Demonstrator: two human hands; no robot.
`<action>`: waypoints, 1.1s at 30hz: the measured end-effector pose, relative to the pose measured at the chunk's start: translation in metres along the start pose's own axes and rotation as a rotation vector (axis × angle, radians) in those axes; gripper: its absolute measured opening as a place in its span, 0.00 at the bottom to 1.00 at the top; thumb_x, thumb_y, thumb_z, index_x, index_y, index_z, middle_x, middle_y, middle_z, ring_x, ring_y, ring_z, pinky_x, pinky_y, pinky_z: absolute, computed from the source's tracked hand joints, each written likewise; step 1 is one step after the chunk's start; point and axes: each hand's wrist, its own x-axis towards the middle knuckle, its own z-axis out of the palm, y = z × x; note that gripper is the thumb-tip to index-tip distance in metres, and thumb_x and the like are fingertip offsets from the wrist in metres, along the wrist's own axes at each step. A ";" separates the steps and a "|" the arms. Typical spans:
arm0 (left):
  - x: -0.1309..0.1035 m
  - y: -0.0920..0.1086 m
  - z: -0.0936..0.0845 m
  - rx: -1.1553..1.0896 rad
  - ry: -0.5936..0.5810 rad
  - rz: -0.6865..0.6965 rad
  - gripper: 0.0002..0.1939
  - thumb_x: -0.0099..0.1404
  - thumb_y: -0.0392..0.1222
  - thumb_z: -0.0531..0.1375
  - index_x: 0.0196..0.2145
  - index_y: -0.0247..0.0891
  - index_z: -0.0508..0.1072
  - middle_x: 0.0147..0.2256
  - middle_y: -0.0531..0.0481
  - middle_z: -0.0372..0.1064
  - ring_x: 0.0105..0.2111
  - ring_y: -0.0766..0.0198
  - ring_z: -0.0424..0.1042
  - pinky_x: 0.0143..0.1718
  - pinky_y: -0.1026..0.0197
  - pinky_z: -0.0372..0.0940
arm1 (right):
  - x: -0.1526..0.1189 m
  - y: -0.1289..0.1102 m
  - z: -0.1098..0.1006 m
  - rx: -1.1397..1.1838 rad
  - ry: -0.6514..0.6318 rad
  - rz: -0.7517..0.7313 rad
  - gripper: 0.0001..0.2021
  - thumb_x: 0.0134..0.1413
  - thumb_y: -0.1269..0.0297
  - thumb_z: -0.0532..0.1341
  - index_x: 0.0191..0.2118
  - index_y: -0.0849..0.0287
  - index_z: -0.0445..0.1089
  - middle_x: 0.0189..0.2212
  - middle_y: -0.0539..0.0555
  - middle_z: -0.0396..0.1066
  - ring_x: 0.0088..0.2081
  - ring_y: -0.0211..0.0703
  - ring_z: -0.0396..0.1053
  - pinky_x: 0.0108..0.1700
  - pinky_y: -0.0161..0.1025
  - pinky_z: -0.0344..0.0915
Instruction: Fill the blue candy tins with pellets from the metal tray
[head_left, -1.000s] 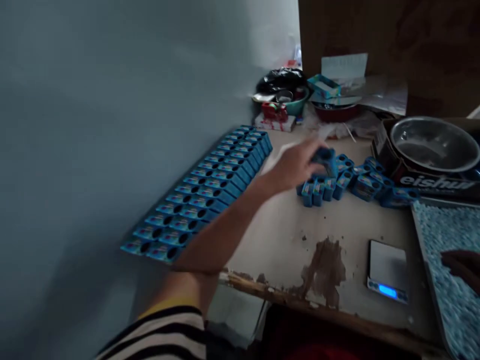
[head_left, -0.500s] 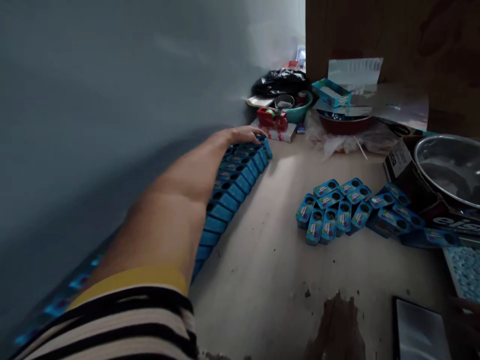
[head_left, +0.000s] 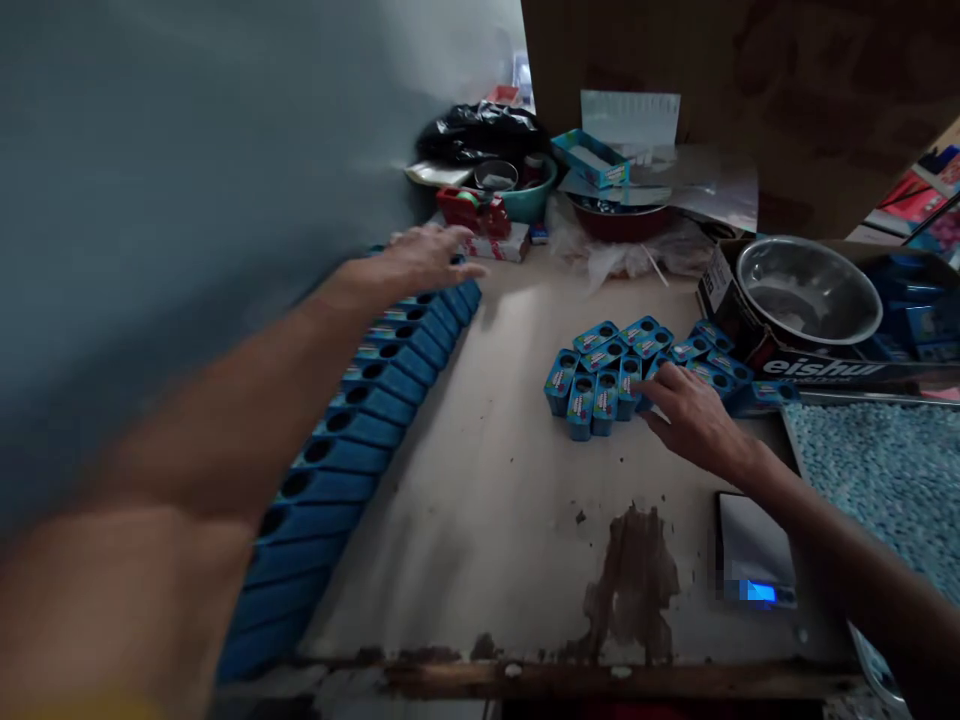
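My left hand (head_left: 427, 255), slightly blurred, hovers over the far end of a long row of small blue boxes (head_left: 360, 405). Its fingers are stretched out and apart, with nothing in them. These boxes stand tightly side by side along the wall, each with a dark round hole on top. To the right, a cluster of loose blue boxes (head_left: 581, 402) with printed labels stands on the table (head_left: 465, 480). My right hand (head_left: 686, 410) is at the cluster's near right side, fingers curled round one blue box, mostly hidden by the hand.
A metal bowl (head_left: 810, 290) sits on an open carton (head_left: 795, 370) at right. Below are a tray of blue pellets (head_left: 870, 470) and a small scale (head_left: 754, 535) with a lit display. At the back are a red tape dispenser (head_left: 491, 215), a teal basin (head_left: 532, 203) and a red bowl (head_left: 622, 222).
My left hand has come off the far end of the row, and its fingers have spread. My right hand has come in to the loose boxes. The view has turned right.
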 end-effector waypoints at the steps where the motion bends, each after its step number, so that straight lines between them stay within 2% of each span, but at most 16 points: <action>1: -0.017 0.011 -0.004 0.049 -0.056 0.041 0.35 0.76 0.56 0.66 0.70 0.30 0.69 0.70 0.33 0.69 0.67 0.44 0.65 0.73 0.24 0.54 | 0.007 -0.003 0.000 -0.038 -0.033 -0.023 0.19 0.68 0.69 0.63 0.61 0.57 0.79 0.51 0.65 0.76 0.53 0.59 0.72 0.53 0.50 0.69; 4: -0.080 0.042 -0.008 0.216 -0.271 0.136 0.33 0.73 0.59 0.67 0.70 0.44 0.74 0.69 0.38 0.71 0.65 0.40 0.72 0.72 0.34 0.61 | 0.025 -0.012 0.001 -0.125 -0.115 -0.083 0.22 0.68 0.72 0.61 0.65 0.58 0.76 0.56 0.67 0.73 0.56 0.61 0.70 0.54 0.51 0.66; 7: -0.137 0.068 -0.001 0.212 -0.387 0.150 0.39 0.67 0.66 0.67 0.70 0.48 0.75 0.66 0.36 0.75 0.62 0.34 0.76 0.65 0.39 0.68 | 0.042 -0.019 0.007 -0.215 -0.148 -0.082 0.20 0.69 0.77 0.54 0.57 0.61 0.80 0.56 0.70 0.73 0.56 0.62 0.68 0.52 0.52 0.64; 9: -0.162 0.078 0.006 0.119 -0.351 0.144 0.40 0.65 0.67 0.65 0.70 0.48 0.75 0.65 0.36 0.76 0.62 0.33 0.76 0.64 0.41 0.70 | 0.051 -0.023 0.007 -0.237 -0.157 -0.081 0.19 0.70 0.77 0.54 0.53 0.62 0.81 0.57 0.70 0.73 0.57 0.61 0.67 0.53 0.51 0.63; 12: -0.172 0.081 0.021 -0.128 -0.127 0.055 0.36 0.66 0.66 0.63 0.65 0.46 0.78 0.62 0.38 0.79 0.62 0.38 0.78 0.67 0.41 0.69 | 0.048 -0.032 -0.003 -0.229 -0.186 -0.128 0.14 0.70 0.73 0.59 0.49 0.61 0.83 0.57 0.68 0.75 0.59 0.59 0.67 0.56 0.51 0.62; 15: -0.150 0.078 0.048 -0.596 0.079 -0.206 0.34 0.63 0.64 0.69 0.59 0.39 0.79 0.56 0.37 0.81 0.60 0.40 0.79 0.67 0.41 0.69 | 0.020 -0.046 -0.023 -0.207 -0.210 -0.158 0.09 0.69 0.70 0.64 0.45 0.60 0.84 0.54 0.65 0.78 0.59 0.60 0.69 0.56 0.51 0.61; 17: -0.121 0.080 0.072 -0.861 0.108 -0.320 0.36 0.63 0.65 0.68 0.58 0.37 0.77 0.57 0.35 0.81 0.60 0.42 0.79 0.65 0.42 0.71 | -0.013 -0.050 -0.035 -0.166 -0.232 -0.101 0.07 0.69 0.67 0.67 0.42 0.59 0.85 0.50 0.63 0.80 0.57 0.58 0.72 0.54 0.50 0.61; 20: -0.070 0.093 0.109 -1.085 0.064 -0.319 0.35 0.68 0.70 0.62 0.57 0.37 0.75 0.59 0.33 0.79 0.62 0.44 0.78 0.61 0.44 0.74 | -0.076 -0.040 -0.046 -0.077 -0.242 0.099 0.05 0.66 0.62 0.74 0.38 0.57 0.85 0.42 0.59 0.82 0.50 0.54 0.75 0.49 0.47 0.60; 22: -0.036 0.106 0.131 -1.271 -0.043 -0.277 0.35 0.67 0.72 0.62 0.53 0.37 0.76 0.56 0.34 0.80 0.62 0.42 0.78 0.60 0.43 0.75 | -0.121 -0.024 -0.049 -0.024 -0.185 0.238 0.06 0.61 0.62 0.78 0.35 0.55 0.84 0.37 0.56 0.80 0.44 0.51 0.75 0.46 0.45 0.59; 24: -0.005 0.122 0.146 -1.417 -0.199 -0.207 0.38 0.67 0.74 0.64 0.54 0.36 0.76 0.56 0.35 0.81 0.62 0.39 0.76 0.62 0.38 0.74 | -0.164 -0.007 -0.049 0.009 -0.052 0.325 0.06 0.58 0.63 0.80 0.34 0.53 0.84 0.32 0.53 0.78 0.40 0.48 0.74 0.44 0.44 0.58; 27: 0.025 0.149 0.159 -1.473 -0.431 -0.054 0.44 0.68 0.78 0.62 0.63 0.36 0.75 0.65 0.36 0.76 0.66 0.37 0.73 0.67 0.31 0.70 | -0.214 0.005 -0.049 -0.023 0.116 0.380 0.05 0.61 0.67 0.77 0.34 0.53 0.84 0.27 0.50 0.73 0.34 0.45 0.71 0.42 0.42 0.59; 30: 0.031 0.180 0.158 -1.486 -0.603 0.065 0.48 0.65 0.80 0.63 0.68 0.42 0.73 0.70 0.38 0.71 0.68 0.35 0.71 0.67 0.29 0.70 | -0.239 0.001 -0.053 -0.086 0.170 0.456 0.05 0.63 0.68 0.74 0.34 0.54 0.83 0.26 0.49 0.71 0.31 0.44 0.69 0.40 0.42 0.60; 33: 0.017 0.203 0.152 -1.474 -0.753 0.050 0.46 0.68 0.78 0.62 0.69 0.43 0.74 0.65 0.39 0.77 0.64 0.35 0.76 0.64 0.31 0.74 | -0.243 -0.006 -0.054 -0.123 0.168 0.532 0.05 0.64 0.64 0.75 0.34 0.54 0.83 0.25 0.49 0.71 0.30 0.44 0.69 0.39 0.41 0.60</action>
